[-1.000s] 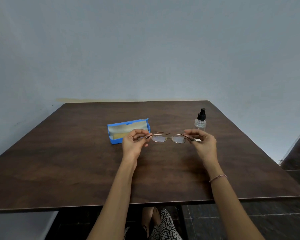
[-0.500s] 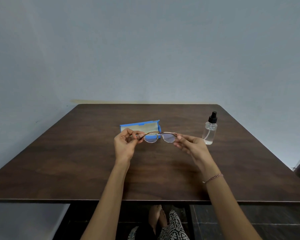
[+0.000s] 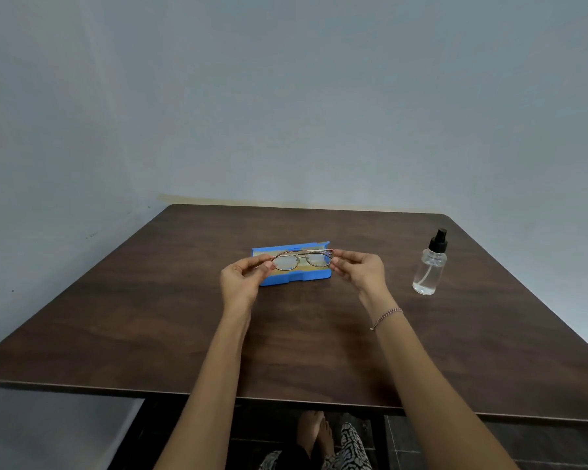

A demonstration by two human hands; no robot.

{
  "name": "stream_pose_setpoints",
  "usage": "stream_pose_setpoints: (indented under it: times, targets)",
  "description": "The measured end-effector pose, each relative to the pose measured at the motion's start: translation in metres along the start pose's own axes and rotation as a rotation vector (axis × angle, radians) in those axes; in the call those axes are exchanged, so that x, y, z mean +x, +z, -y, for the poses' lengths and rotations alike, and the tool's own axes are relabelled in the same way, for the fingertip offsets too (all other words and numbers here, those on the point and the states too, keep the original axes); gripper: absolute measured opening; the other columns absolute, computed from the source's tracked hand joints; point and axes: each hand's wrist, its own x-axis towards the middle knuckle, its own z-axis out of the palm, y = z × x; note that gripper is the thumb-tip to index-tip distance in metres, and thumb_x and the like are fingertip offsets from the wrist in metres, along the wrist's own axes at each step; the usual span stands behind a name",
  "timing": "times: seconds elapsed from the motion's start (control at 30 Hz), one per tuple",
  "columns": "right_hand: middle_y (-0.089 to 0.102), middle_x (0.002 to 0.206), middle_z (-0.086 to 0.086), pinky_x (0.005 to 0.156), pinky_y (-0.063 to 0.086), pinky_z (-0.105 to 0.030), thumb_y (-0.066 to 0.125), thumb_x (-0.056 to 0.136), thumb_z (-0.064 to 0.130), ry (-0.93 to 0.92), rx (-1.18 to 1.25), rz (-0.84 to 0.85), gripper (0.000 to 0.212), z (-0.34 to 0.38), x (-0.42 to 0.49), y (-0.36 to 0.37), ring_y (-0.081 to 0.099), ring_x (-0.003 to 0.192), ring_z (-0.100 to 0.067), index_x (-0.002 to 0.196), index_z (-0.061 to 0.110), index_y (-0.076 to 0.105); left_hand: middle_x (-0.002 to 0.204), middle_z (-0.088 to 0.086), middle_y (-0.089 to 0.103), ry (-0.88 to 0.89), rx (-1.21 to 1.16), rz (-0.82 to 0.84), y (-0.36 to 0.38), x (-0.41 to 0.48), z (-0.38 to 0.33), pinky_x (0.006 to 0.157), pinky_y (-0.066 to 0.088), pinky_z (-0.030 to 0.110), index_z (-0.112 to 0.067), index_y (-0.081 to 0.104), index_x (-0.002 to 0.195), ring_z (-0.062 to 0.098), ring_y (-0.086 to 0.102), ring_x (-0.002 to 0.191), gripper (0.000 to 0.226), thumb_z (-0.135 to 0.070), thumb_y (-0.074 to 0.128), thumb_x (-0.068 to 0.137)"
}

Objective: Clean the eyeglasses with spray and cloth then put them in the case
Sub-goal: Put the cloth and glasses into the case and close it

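Left hand (image 3: 240, 278) and right hand (image 3: 360, 271) each pinch one end of the eyeglasses (image 3: 301, 260), fingers closed on the frame, holding them level above the table (image 3: 150, 327). Directly behind and below the lenses lies the open blue case (image 3: 296, 277), a yellowish cloth visible inside. The spray bottle (image 3: 429, 266) stands upright, well apart to the right; a bracelet (image 3: 386, 317) circles the right wrist.
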Motion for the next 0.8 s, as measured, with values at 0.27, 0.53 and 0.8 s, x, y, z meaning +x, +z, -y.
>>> stream_pose_setpoints:
  times: [0.27, 0.53, 0.8]
  targets:
    - [0.068, 0.079, 0.003, 0.065, 0.047, -0.016, 0.072, 0.081, 0.011, -0.189, -0.566, -0.076, 0.021, -0.001, 0.017, 0.01, 0.062, 0.08, -0.006, 0.102, 0.014, 0.072, 0.089, 0.003, 0.072, 0.041, 0.585, -0.118, 0.004, 0.018, 0.002, 0.076, 0.05, 0.02, -0.011, 0.075, 0.09, 0.01, 0.064, 0.082, 0.013, -0.012, 0.075, 0.078]
    - [0.072, 0.099, 0.003, 0.068, 0.047, -0.018, 0.064, 0.088, 0.013, -0.271, -0.83, -0.085, 0.019, -0.01, 0.025, 0.016, 0.059, 0.078, -0.004, 0.106, 0.017, 0.071, 0.095, -0.003, 0.069, 0.174, 0.916, -0.123, 0.007, 0.02, 0.008, 0.071, 0.049, 0.025, -0.02, 0.073, 0.094, 0.012, 0.061, 0.089, 0.012, -0.021, 0.068, 0.084]
    - [0.07, 0.105, 0.0, 0.083, 0.049, -0.02, 0.061, 0.09, 0.01, -0.37, -0.961, -0.09, 0.023, -0.016, 0.033, 0.017, 0.064, 0.09, -0.008, 0.111, 0.012, 0.069, 0.094, -0.002, 0.065, 0.267, 1.047, -0.162, 0.015, 0.023, 0.006, 0.066, 0.043, 0.027, -0.023, 0.072, 0.095, 0.013, 0.056, 0.095, 0.012, -0.022, 0.065, 0.086]
